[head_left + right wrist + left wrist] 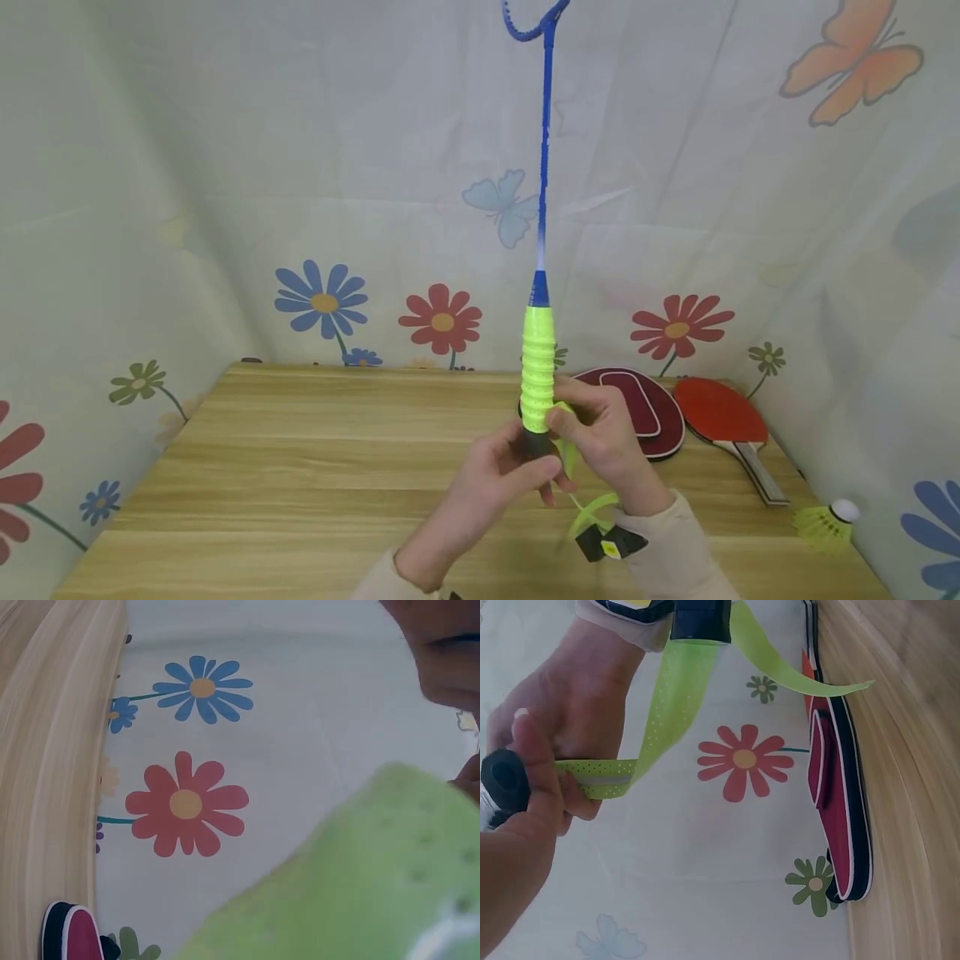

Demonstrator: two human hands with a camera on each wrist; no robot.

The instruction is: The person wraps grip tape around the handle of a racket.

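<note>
A blue badminton racket (544, 150) stands upright in front of me, its head cut off by the top of the head view. Yellow-green overgrip tape (537, 358) wraps its handle in ridged turns. At the dark butt end, my left hand (498, 475) holds the handle from below. My right hand (607, 429) pinches the tape beside the lowest wrapped part. A loose length of perforated tape (679, 712) runs from the right fingers past the right wrist, its tail hanging free. Close to the right wrist camera, the tape (360, 877) looks blurred.
At the back right of the wooden table (315, 467) lies a dark red paddle case (663, 417). Beside it are a red table tennis paddle (723, 412) and, nearer the right edge, a yellow shuttlecock (825, 525). A flower-printed curtain (390, 208) surrounds the table.
</note>
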